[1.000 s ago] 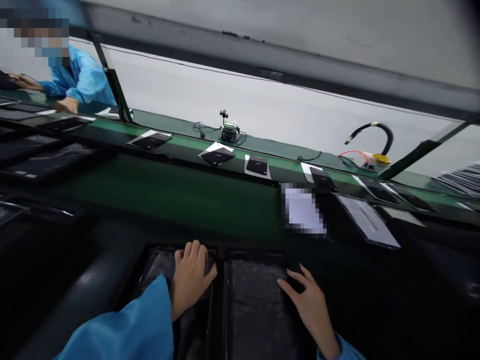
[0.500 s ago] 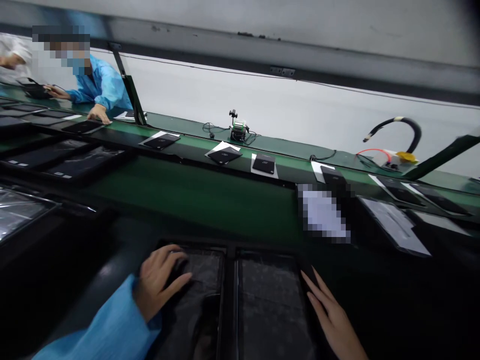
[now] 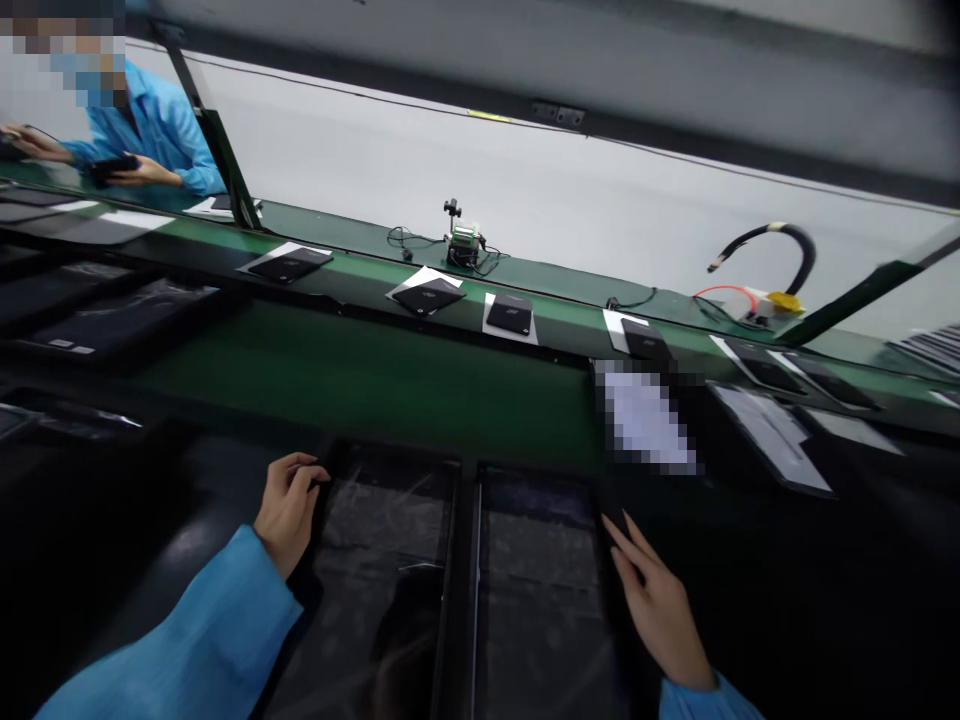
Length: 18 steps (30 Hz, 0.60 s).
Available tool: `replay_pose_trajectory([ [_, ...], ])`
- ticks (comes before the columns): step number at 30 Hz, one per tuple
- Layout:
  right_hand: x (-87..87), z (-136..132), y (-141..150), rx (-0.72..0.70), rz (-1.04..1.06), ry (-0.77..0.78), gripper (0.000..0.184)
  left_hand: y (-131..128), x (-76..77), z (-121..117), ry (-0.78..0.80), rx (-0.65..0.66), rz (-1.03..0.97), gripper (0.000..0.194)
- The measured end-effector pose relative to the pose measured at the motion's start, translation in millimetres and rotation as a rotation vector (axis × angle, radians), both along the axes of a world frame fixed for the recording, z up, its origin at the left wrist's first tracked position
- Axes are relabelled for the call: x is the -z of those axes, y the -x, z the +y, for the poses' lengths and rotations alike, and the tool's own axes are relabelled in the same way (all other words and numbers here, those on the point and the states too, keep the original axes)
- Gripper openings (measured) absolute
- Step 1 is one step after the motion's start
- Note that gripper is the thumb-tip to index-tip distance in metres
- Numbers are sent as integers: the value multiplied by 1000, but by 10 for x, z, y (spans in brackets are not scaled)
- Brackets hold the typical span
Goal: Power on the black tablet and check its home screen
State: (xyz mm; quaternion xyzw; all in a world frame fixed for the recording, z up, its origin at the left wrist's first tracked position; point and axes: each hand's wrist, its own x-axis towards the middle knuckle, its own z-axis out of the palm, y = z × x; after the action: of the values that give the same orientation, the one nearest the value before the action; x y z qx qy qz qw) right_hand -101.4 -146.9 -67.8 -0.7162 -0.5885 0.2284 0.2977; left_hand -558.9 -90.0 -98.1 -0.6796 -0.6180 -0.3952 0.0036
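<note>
Two dark rectangular trays lie side by side below me, each covered with glossy clear film. My left hand (image 3: pixel 289 512) has curled fingers and rests at the upper left corner of the left tray (image 3: pixel 382 560), holding nothing I can see. My right hand (image 3: pixel 656 600) has its fingers spread and lies along the right edge of the right tray (image 3: pixel 540 570). Its fingertips are near that tray's upper right corner. The contents under the film are too dark to make out.
A green conveyor belt (image 3: pixel 337 385) runs across the view, carrying flat black devices (image 3: pixel 427 296) on white sheets. A co-worker in a blue gown (image 3: pixel 150 135) holds a black item at the upper left. A pixelated sheet (image 3: pixel 645 420) lies to the right.
My left hand has moved left and up, off the film to the tray's corner, and my right hand has shifted little. The co-worker's hand now holds a black item near their chest.
</note>
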Motion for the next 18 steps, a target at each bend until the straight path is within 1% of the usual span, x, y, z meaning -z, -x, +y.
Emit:
replay_pose_trajectory([
  [2,-5,46,-2,-11,-16,-12,59,-15,15,46,-11,11,-23,26],
  [6,-4,46,23,-5,-10,10,62,10,95,47,-65,23,-80,25],
  [10,22,35,25,11,36,63,63,37,194,68,-110,16,-126,28],
  [14,50,68,-42,-7,22,50,60,17,247,87,-109,10,-185,33],
  [16,99,89,-98,-31,18,32,55,-5,253,90,-109,1,-222,34],
  [18,199,117,-148,-64,20,-13,50,-24,249,97,-90,-8,-269,35],
])
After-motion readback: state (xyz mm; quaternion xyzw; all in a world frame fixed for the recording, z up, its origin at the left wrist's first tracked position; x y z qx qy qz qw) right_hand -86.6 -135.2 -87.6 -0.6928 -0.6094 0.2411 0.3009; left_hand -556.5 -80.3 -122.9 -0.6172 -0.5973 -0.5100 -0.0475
